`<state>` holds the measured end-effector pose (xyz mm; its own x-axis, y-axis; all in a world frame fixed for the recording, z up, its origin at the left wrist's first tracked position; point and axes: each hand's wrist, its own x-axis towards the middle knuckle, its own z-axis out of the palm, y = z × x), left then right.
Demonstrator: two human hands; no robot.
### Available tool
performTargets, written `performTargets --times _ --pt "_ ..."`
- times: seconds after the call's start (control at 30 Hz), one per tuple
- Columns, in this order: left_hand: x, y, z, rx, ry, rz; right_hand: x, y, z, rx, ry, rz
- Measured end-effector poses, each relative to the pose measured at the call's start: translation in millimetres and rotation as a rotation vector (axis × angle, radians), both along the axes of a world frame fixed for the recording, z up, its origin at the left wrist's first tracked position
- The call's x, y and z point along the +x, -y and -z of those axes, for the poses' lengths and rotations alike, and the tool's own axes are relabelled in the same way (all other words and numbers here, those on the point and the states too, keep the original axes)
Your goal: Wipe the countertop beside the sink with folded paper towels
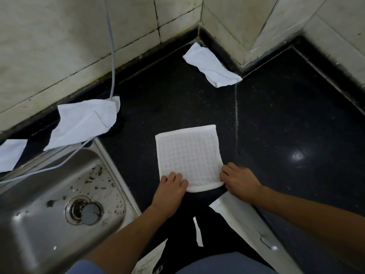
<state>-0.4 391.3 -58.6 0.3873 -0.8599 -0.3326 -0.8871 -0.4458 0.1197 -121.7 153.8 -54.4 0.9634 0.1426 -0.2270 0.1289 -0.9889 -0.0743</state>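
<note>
**A:** Start at the left. What's there?

**B:** A loose sheet (11, 153) at 9 o'clock of the frame, then the steel sink (49, 194) at 8, its basin specked with debris. A crumpled sheet (85, 121) lies on the ledge behind the sink at 10. A grey cable (113, 56) comes down the wall to it.

**A:** And the piece for wiping?

**B:** The folded paper towels (187, 153) lie on the black countertop (296, 119) at mid-frame, near the sink's rim on its 3 o'clock side. The left hand (171, 187) lays bent fingers over the pad's 7 o'clock corner. Its thumb is hidden, so I cannot tell whether it pinches. The right hand (240, 179) curls round the 5 o'clock corner, and the edge there bows up against it.

**A:** How will it handle?

**B:** Light and soft, I judge. The layers give it some body, but it will likely bunch or unfold if dragged by one corner. A flat palm pressing on the middle looks better. If it gets wet, it may tear.

**A:** Further right?

**B:** A third sheet (211, 65) sits at 12 o'clock of the pad, in the wall corner and well apart. The glossy counter runs on from 1 to 3 o'clock.
</note>
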Motion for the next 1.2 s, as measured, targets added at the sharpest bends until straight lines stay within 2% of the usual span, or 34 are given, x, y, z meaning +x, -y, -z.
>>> performTargets --times 0.1,0.27,0.43,0.5,0.63,0.73,0.8,0.87,0.97,1.1,1.2 --pt "2.3 -12.1 -0.4 -0.018 -0.012 -0.007 1.2 2.1 -6.6 0.058 -0.088 0.012" --pt "-7.0 -7.2 -10.7 -0.001 -0.083 -0.114 14.5 2.2 -44.4 0.447 -0.204 0.267" --pt "-2.8 4.5 -18.8 0.026 -0.151 -0.219 32.3 11.5 -75.4 0.639 -0.219 0.422" --pt "9.7 0.3 -23.6 -0.027 -0.268 -0.265 38.2 19.3 -77.8 0.674 -0.246 0.464" --pt "62.3 -10.7 -40.5 -0.016 -0.709 -0.388 53.8 38.0 -71.4 0.716 -0.278 0.549" --pt "100.7 -12.7 -49.2 0.005 -0.972 -0.588 71.2 50.2 -60.9 0.767 -0.275 0.602" --pt "115.6 -7.3 -49.0 -0.028 -1.058 -0.728 84.4 55.7 -48.9 0.816 -0.267 0.678" --pt "123.9 2.2 -43.8 -0.051 -1.061 -0.82 97.7 57.6 -35.5 0.823 -0.236 0.765" --pt "130.1 16.7 -34.2 -0.056 -1.008 -0.951 114.5 55.5 -18.7 0.71 -0.161 0.838" --pt "139.8 29.1 -20.6 -0.136 -0.859 -1.055 127.9 53.5 -6.6 0.581 -0.106 0.832" --pt "145.4 31.9 -12.6 -0.125 -0.738 -1.066 133.2 52.8 -3.5 0.516 -0.116 0.835"
